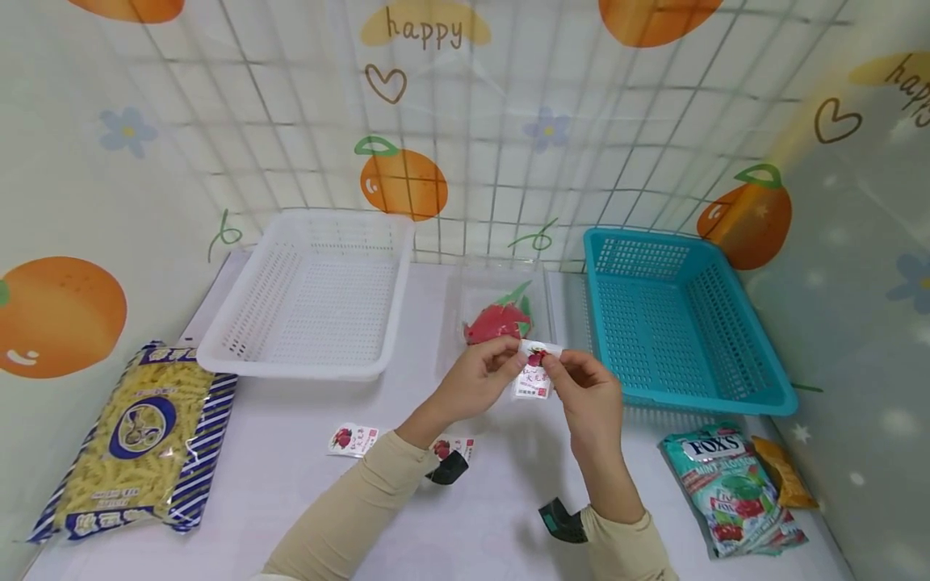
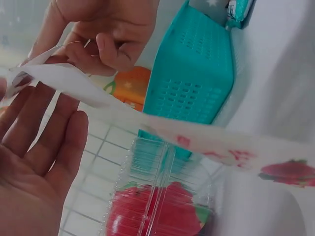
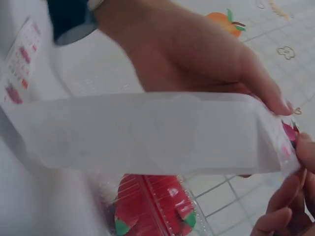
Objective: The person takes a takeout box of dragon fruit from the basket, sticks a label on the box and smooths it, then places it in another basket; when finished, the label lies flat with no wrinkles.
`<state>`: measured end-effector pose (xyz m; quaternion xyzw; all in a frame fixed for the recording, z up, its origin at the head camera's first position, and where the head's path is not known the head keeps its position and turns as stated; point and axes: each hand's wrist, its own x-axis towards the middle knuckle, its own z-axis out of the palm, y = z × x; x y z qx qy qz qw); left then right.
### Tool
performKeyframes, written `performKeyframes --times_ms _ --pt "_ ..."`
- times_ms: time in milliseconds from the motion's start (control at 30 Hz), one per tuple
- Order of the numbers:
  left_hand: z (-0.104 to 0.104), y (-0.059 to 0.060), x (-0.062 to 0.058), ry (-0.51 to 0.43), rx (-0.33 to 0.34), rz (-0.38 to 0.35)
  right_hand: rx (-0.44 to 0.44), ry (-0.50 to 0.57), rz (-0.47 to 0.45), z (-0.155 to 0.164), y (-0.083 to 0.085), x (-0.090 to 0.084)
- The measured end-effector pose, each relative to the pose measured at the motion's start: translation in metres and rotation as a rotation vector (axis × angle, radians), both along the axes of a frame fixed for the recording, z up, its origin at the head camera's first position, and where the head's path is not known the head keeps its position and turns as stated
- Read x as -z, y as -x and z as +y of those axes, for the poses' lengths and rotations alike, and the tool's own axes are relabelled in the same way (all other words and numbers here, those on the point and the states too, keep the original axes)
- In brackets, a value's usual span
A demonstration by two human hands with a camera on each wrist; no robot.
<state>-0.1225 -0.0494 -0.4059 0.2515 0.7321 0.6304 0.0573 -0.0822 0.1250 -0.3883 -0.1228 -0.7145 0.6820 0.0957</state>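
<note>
Both hands meet above the middle of the white table (image 1: 305,484), each pinching the top end of a paper label strip (image 1: 535,373) printed with a red fruit and small text. The left hand (image 1: 475,377) grips it between thumb and fingertips from the left, while the right hand (image 1: 587,393) nips the same end from the right, so the strip hangs down between them, off the table. Just beyond the hands sits a clear plastic box (image 1: 501,319) with a red dragon fruit (image 1: 497,321) inside. On the far left stands an empty white basket (image 1: 312,294), and on the far right a teal basket (image 1: 676,323). Two more label strips (image 1: 353,440) lie flat on the near table, one partly under the left forearm. A bag of spiral pasta (image 1: 138,444) lies at the near left edge. At the near right lies a green candy bag (image 1: 730,488), with an orange packet (image 1: 781,468) tucked just behind it.
</note>
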Motion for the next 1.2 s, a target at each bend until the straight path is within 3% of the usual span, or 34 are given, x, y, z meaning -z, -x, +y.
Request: performKeyframes --times_ms 133,367,600,733,967,1200 --pt "-0.001 0.0 0.0 0.053 -0.088 -0.006 0.019 -0.137 0.039 -0.004 0.001 0.003" --pt "-0.004 0.002 -0.003 0.088 -0.175 0.029 0.026 -0.32 0.124 -0.004 -0.001 0.001" --pt "-0.004 0.0 -0.004 0.103 -0.216 0.087 0.018 -0.646 0.411 -0.006 -0.002 -0.017" --pt "-0.002 -0.001 -0.002 0.085 -0.198 0.104 -0.038 -0.781 0.49 -0.008 0.004 -0.024" --pt "0.003 -0.001 0.004 0.057 -0.195 0.111 -0.039 -0.832 0.54 -0.012 0.01 -0.024" --pt "0.005 -0.001 0.005 0.056 -0.24 0.109 0.003 -0.848 0.61 -0.014 0.015 -0.021"
